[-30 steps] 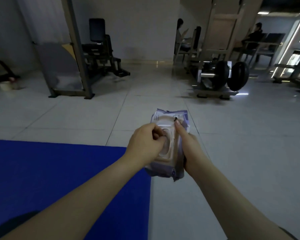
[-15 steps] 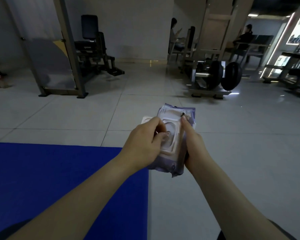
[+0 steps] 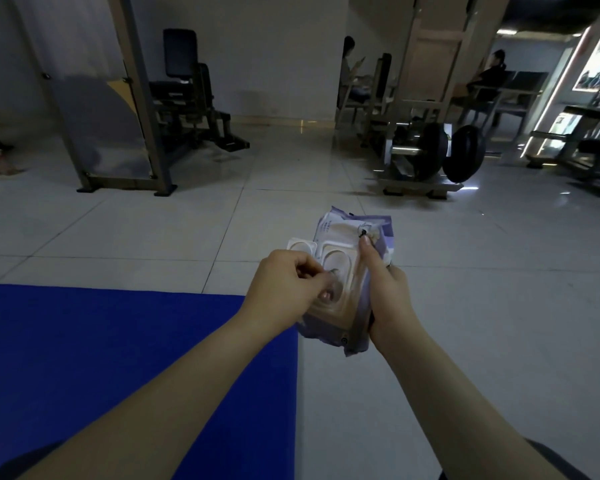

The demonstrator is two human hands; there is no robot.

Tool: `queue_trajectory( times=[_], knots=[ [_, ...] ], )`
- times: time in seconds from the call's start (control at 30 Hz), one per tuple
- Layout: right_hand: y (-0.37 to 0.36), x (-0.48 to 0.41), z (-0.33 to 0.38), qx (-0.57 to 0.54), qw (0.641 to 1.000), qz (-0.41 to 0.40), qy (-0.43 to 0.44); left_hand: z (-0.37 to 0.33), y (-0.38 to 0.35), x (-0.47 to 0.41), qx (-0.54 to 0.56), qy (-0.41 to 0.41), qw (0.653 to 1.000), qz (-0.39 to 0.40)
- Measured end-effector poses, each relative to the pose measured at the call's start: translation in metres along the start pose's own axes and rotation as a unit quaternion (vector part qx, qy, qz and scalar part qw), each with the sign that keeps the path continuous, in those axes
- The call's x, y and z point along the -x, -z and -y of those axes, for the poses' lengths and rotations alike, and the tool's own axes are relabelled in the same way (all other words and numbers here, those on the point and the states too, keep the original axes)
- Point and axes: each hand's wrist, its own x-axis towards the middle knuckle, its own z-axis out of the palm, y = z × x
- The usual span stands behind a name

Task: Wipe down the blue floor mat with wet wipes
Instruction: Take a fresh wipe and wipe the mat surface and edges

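Observation:
A pale purple pack of wet wipes (image 3: 350, 244) is held up in front of me over the tiled floor. My right hand (image 3: 385, 292) grips its right side, thumb on top. The pack's white plastic lid (image 3: 300, 244) is flipped open to the left. My left hand (image 3: 284, 289) has its fingertips pinched at the opening; I cannot see a wipe in them. The blue floor mat (image 3: 118, 358) lies flat at the lower left, its right edge below the pack.
Grey floor tiles (image 3: 482, 306) spread ahead and to the right. A metal frame machine (image 3: 136, 116) stands at the back left, a weight machine with black plates (image 3: 437, 154) at the back right. Two people sit far behind.
The pack's lid has been flipped open to the left by my left hand, whose fingers now pinch at the opening. The pack has tilted a little.

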Motion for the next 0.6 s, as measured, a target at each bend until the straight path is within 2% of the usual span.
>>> queue_trajectory(
  times=[0.43, 0.6],
  knots=[
    [-0.007, 0.006, -0.010, 0.045, 0.997, 0.029, 0.060, 0.003, -0.011, 0.006, -0.097, 0.059, 0.993, -0.025],
    [-0.006, 0.000, -0.011, 0.055, 0.997, 0.011, 0.060, -0.003, -0.004, 0.003, 0.031, 0.109, 0.993, 0.021]
  ],
)
